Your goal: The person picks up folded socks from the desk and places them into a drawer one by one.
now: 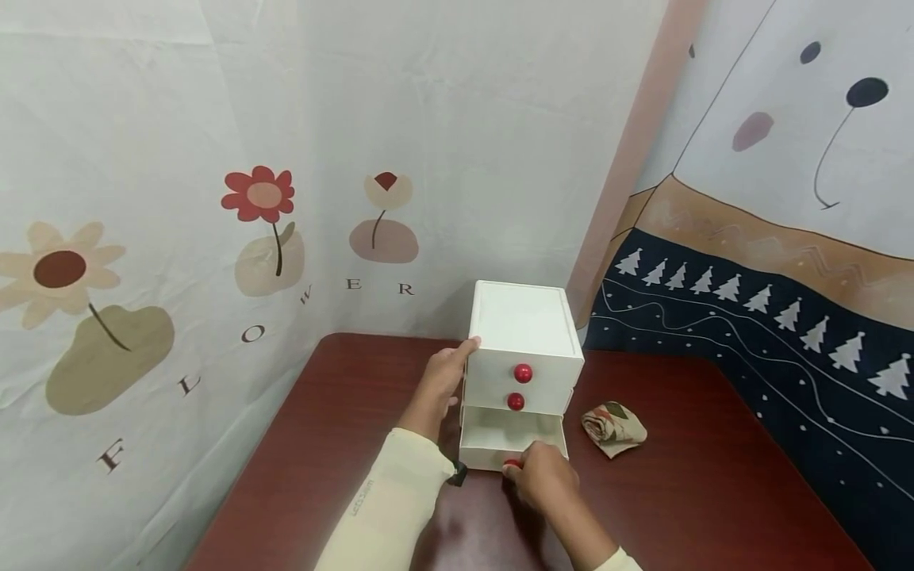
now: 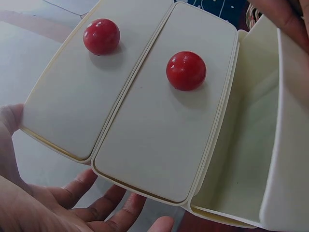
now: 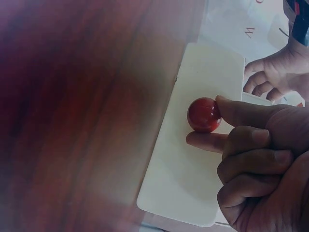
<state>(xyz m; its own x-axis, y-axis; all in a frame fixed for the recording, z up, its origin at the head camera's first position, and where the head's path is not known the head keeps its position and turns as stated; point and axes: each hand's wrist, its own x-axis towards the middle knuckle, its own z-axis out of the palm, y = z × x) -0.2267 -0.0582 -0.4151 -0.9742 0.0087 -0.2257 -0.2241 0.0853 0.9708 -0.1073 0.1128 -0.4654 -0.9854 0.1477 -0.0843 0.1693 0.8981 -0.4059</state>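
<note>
A small white drawer unit (image 1: 526, 317) with red ball knobs stands on the table. Its bottom drawer (image 1: 484, 457) is pulled out, and the part of its inside that shows is bare. The two drawers above, with an upper knob (image 2: 101, 36) and a middle knob (image 2: 186, 71), are closed. My left hand (image 1: 440, 377) rests against the unit's left side, a fingertip at the top front corner and the other fingers spread loosely along the side. With thumb and index finger, my right hand (image 1: 546, 480) pinches the bottom drawer's red knob (image 3: 203, 115); its other fingers are curled in.
A rolled patterned cloth (image 1: 614, 428) lies on the dark red table (image 1: 678, 492), right of the unit. Behind the table hangs a pale flower-printed sheet (image 1: 457, 143); a printed bear and trees sheet (image 1: 771, 262) covers the right side.
</note>
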